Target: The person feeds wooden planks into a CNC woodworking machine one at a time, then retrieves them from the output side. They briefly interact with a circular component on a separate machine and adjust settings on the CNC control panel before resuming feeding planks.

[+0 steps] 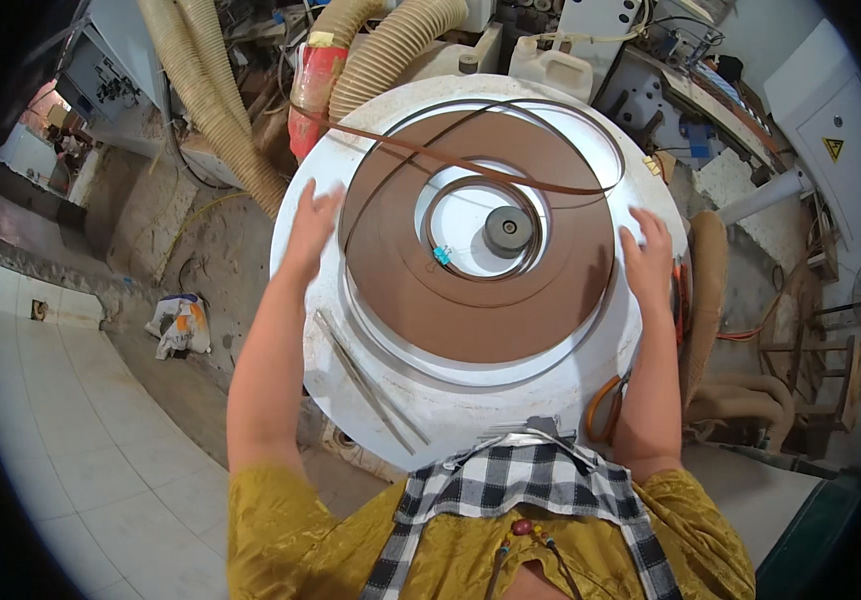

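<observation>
**A:** State the layout and the condition of each grip.

**B:** A round white counter [471, 405] carries the work. The wide brown coil [401, 310] lies flat near its middle, over a white disc [456, 372]. The left hand [313, 225] is spread beside the coil's left edge; the right hand [648, 250], fingers slightly bent, is beside its right edge. Both grips are open and hold nothing.

**A:** List the likely faults and causes.

**B:** Coil: its turns may slide into a cone if one side is raised before the other. Loose strip [461, 158]: it may kink if a forearm snags it. Clip [442, 256]: it may slip if the inner rings are pulled.

**A:** Describe the coil.

**B:** Matt brown face, fine circular lines, round open centre. The loose strip loops across its upper part and past its edge. Inside the opening are thin inner rings [481, 279], then a grey round block [508, 231], then the small blue clip, fixed on the rings at lower left.
</observation>
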The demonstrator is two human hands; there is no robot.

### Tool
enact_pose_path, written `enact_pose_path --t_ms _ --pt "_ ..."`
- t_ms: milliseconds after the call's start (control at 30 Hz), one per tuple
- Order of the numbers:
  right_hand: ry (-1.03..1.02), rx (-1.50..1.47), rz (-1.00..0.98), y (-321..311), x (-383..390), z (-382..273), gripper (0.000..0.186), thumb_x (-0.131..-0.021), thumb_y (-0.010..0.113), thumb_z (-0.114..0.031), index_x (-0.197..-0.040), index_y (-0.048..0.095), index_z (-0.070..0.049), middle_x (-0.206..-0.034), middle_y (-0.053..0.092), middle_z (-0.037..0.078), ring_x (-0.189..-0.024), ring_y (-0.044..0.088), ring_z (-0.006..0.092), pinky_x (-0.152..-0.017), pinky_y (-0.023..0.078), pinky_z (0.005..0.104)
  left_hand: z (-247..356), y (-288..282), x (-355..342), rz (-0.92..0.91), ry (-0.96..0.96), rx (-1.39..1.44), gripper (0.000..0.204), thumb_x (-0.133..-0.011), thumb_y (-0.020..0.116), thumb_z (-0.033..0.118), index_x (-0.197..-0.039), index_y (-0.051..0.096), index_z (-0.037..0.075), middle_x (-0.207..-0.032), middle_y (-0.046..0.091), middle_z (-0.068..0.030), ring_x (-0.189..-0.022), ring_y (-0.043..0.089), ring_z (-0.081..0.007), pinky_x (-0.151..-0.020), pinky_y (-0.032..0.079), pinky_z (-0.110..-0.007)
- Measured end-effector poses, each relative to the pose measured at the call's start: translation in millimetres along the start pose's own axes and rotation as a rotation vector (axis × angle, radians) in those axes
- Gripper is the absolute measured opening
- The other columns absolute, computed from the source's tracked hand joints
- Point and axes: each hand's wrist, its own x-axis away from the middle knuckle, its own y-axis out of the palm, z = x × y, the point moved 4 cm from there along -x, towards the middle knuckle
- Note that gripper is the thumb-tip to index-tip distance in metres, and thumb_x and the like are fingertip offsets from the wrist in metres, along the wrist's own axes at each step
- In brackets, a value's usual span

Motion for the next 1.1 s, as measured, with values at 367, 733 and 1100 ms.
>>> enact_pose_path --t_ms 367,733,1100 --pt "-0.431 -0.117 -0.314 20.5 -5.1 -111.1 0.012 -0.076 0.061 -0.006 -0.086 0.066 -0.007 -0.081 0.061 0.008 -0.085 0.055 0.0296 -0.082 0.042 0.0391 -17.5 -6.7 24.8 0.178 0.163 -0.309 0.054 -0.082 0.056 0.006 -0.133 0.041 0.005 -0.106 0.058 -0.0151 -0.083 0.06 -0.022 -0.08 0.047 -0.034" --pt "0.037 0.006 -0.065 4.4 -25.1 -10.6 0.035 -0.087 0.055 -0.027 -0.109 0.062 -0.001 -0.098 0.063 0.02 -0.091 0.06 0.0337 -0.08 0.047 0.0384 37.1 0.9 42.5 0.186 0.465 -0.631 0.046 -0.085 0.048 0.01 -0.13 0.044 0.001 -0.129 0.047 -0.021 -0.119 0.045 -0.0355 -0.1 0.035 -0.041" --pt "0.317 -0.067 -0.118 30.8 14.4 37.0 0.043 -0.087 0.052 -0.029 -0.117 0.056 0.002 -0.093 0.062 0.021 -0.091 0.059 0.0351 -0.083 0.045 0.0411 29.3 56.0 -91.9 0.055 0.089 -1.113 0.04 -0.084 0.049 0.024 -0.113 0.048 -0.003 -0.11 0.059 -0.0262 -0.104 0.057 -0.0405 -0.089 0.044 -0.046"
